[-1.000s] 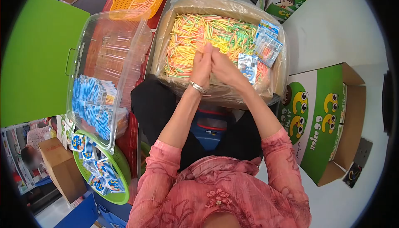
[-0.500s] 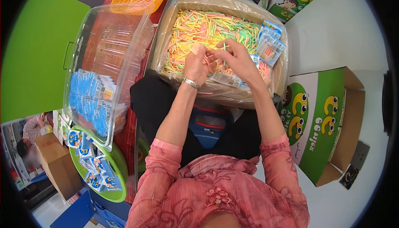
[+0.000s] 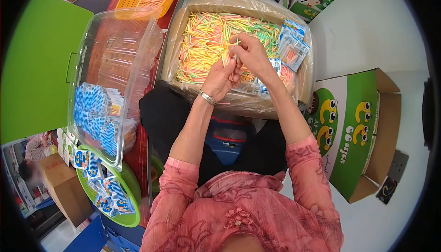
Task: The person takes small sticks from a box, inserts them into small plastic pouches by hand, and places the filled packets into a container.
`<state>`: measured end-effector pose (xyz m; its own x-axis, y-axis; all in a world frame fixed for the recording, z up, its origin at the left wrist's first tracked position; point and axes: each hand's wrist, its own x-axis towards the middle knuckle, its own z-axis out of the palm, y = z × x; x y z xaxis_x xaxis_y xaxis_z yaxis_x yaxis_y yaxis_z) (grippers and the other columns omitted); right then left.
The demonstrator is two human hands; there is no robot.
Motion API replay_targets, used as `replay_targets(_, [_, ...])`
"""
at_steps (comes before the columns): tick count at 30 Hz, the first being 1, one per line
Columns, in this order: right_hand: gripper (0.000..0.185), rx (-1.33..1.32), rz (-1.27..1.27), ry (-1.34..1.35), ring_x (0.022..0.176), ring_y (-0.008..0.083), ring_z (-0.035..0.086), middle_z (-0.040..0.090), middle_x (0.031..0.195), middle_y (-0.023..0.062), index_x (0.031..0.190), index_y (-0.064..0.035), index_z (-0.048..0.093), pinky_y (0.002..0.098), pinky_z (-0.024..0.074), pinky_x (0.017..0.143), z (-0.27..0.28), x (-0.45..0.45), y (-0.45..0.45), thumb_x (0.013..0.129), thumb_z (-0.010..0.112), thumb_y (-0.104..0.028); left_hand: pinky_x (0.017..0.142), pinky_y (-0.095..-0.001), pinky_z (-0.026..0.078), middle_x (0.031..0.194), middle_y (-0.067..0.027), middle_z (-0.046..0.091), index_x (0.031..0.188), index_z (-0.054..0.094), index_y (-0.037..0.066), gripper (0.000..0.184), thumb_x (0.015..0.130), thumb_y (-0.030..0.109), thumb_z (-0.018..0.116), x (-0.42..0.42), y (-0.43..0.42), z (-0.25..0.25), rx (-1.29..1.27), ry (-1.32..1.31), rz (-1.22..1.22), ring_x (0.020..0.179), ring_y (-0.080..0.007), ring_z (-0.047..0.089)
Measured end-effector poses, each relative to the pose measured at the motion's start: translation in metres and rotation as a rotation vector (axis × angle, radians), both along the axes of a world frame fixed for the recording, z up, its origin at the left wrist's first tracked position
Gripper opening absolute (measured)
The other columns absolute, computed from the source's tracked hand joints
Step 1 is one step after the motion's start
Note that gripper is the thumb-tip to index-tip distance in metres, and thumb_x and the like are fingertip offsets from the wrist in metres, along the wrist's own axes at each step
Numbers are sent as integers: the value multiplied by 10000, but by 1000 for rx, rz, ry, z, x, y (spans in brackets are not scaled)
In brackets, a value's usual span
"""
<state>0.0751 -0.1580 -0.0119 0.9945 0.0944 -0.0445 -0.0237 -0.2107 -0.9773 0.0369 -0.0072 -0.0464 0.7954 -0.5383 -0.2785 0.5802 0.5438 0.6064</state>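
Head view: the left hand (image 3: 221, 82) curls around a small stick bundle (image 3: 225, 60), while the right hand (image 3: 253, 58), just beside it, pinches a green stick (image 3: 237, 42). Beyond both hands lie loose sticks (image 3: 202, 45), probably light, stiff and brittle, best held gently mid-length.

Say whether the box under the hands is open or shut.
Open: the coloured sticks inside the box lie in plain view, and plastic drapes over its rim.

Clasped a second ago, the bare left hand (image 3: 218, 81) and right hand (image 3: 254, 58) have parted above the brown plastic-lined cardboard carton (image 3: 216, 7). The left shows thin pink-yellow sticks (image 3: 225, 60), the right a thin green stick (image 3: 237, 43).
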Motion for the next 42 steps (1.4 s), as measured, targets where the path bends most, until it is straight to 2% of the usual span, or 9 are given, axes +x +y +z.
replay_targets(7, [268, -275, -116, -353, 755, 180, 635, 666, 882, 110, 1108, -14, 687, 335, 520, 680, -7, 10, -8, 870, 651, -131, 636, -297, 508, 777, -12, 570, 1012, 547, 88, 136, 1020, 224, 541, -1, 2, 5, 160, 125, 214, 672, -119, 561])
replay_targets(8, [393, -345, 45, -214, 998, 238, 617, 607, 1215, 175, 1229, -49, 643, 373, 520, 812, -7, 6, -15, 847, 672, -140, 622, -299, 516, 791, -21, 585, 994, 544, 84, 140, 1021, 221, 535, 0, 3, 5, 172, 132, 242, 674, -126, 576])
replay_targets(14, [750, -336, 468, -561, 1160, 291, 554, 384, 1456, 178, 1406, -61, 461, 360, 505, 896, 11, -16, -10, 712, 741, -115, 616, -279, 516, 823, -31, 612, 990, 570, 45, 132, 1010, 172, 540, -1, 4, 12, 117, 79, 184, 707, -132, 603])
replay_targets(21, [830, -284, 512, -402, 1066, 256, 596, 595, 1165, 121, 1403, -40, 450, 340, 515, 844, 15, -31, 1, 634, 761, -38, 593, -236, 507, 835, -9, 590, 1024, 564, 57, 93, 1018, 132, 508, -6, 0, 19, 229, -1, 125, 692, -104, 569])
replay_targets(24, [740, -85, 541, 30, 1066, 206, 599, 610, 1175, 103, 1412, -27, 457, 335, 504, 873, 33, -40, -6, 732, 743, -69, 543, -224, 454, 790, 13, 542, 1056, 531, 85, 113, 1033, 193, 507, -8, -4, 11, 148, -51, 148, 649, -85, 525])
replay_targets(27, [613, 2, 452, -270, 1044, 168, 601, 620, 1192, 86, 1425, -18, 450, 316, 492, 882, 20, -36, -18, 861, 668, -123, 513, -223, 397, 710, 30, 441, 1141, 442, 119, 252, 1033, 336, 509, -11, -7, 21, 326, -62, 192, 587, -65, 432])
replay_targets(28, [459, 256, 334, -78, 1030, 160, 600, 628, 1199, 78, 1354, 3, 529, 295, 485, 876, 23, -39, -16, 934, 601, -168, 513, -220, 390, 710, 30, 439, 1137, 438, 116, 254, 1034, 338, 506, -11, -7, 26, 291, -57, 173, 587, -65, 427])
replay_targets(32, [332, 192, 229, 16, 932, 167, 636, 677, 1100, 123, 1149, 37, 670, 291, 499, 821, 24, -32, -25, 900, 659, -182, 513, -212, 369, 700, 36, 419, 1101, 443, 117, 226, 1044, 331, 485, -13, -10, 34, 113, 0, 77, 584, -66, 404])
replay_targets(42, [424, -170, 121, -75, 675, 209, 649, 653, 805, 120, 1147, 16, 577, 330, 501, 610, 15, -54, -17, 786, 731, -144, 741, -338, 549, 937, -96, 651, 1049, 547, 33, 207, 1044, 227, 476, -4, -1, 7, 27, 103, 309, 870, -202, 642])
